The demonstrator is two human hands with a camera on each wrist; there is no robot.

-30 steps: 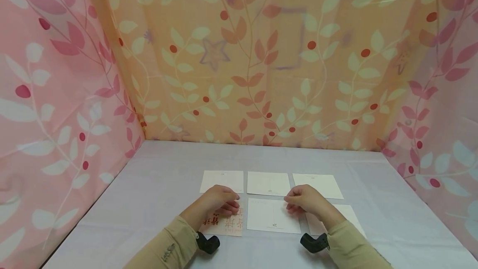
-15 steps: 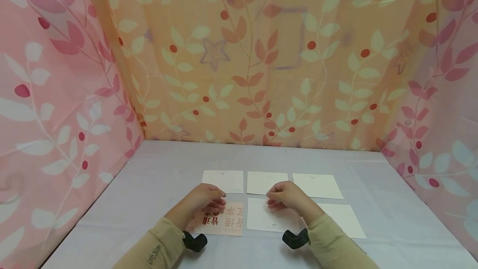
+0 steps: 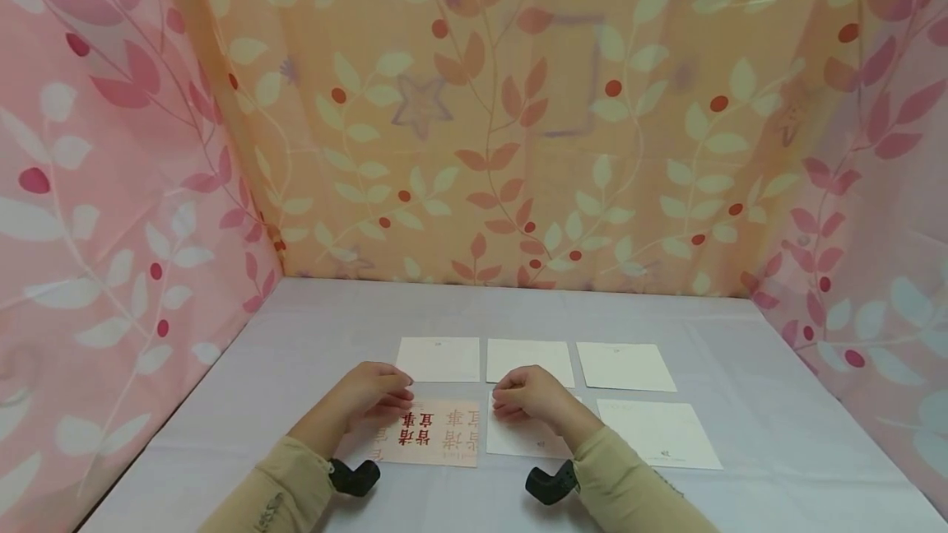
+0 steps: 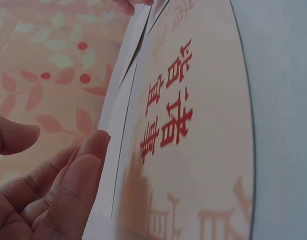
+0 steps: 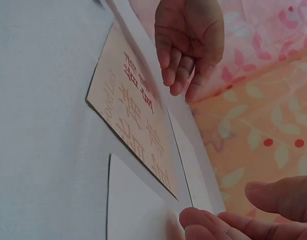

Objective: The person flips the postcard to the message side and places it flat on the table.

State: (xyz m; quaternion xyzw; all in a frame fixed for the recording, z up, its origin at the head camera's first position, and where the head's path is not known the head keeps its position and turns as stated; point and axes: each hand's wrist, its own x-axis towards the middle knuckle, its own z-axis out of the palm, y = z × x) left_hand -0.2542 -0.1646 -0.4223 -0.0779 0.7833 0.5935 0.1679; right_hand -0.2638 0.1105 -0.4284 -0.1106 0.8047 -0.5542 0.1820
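Observation:
A pinkish card (image 3: 444, 438) printed with red characters lies face up at the front left of two rows of cards. My left hand (image 3: 363, 393) hovers over its left end, fingers loosely bent, holding nothing; in the left wrist view the thumb stands apart from the fingers (image 4: 76, 192). Over the front middle white card (image 3: 518, 441) is my right hand (image 3: 539, 397), its fingers relaxed and nothing between them. The right wrist view shows both hands above the cards, with "Good Luck" lettering along the printed card (image 5: 136, 107).
A white card (image 3: 659, 434) lies at the front right. Behind are three more white cards: left (image 3: 444, 362), middle (image 3: 527, 356) and right (image 3: 625, 367). They rest on a white-covered table (image 3: 333, 315) with a patterned cloth (image 3: 489, 105) at the back and sides.
Both hands have moved left above the cards. The printed card's red characters and the front right white card are now less covered. The cards stay in their places.

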